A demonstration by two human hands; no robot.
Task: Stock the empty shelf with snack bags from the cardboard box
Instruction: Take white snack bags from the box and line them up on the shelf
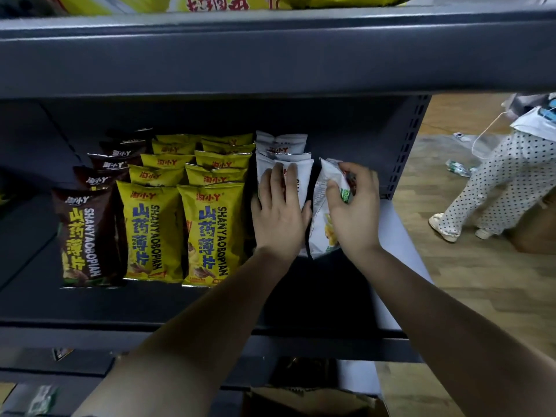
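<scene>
Right of yellow bags (207, 233), on shelf (301, 299): left hand (278, 215) flat, ungripped, steadying white bag row (282, 155). Right hand (353, 210) clasps white bag (323, 227), mid-placement. Next, probably: seat upright beside row, let go.

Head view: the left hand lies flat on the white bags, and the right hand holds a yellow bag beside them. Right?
Not quite. In the head view the right hand holds a white bag, not a yellow one. The left hand does lie flat on the white bags.
</scene>
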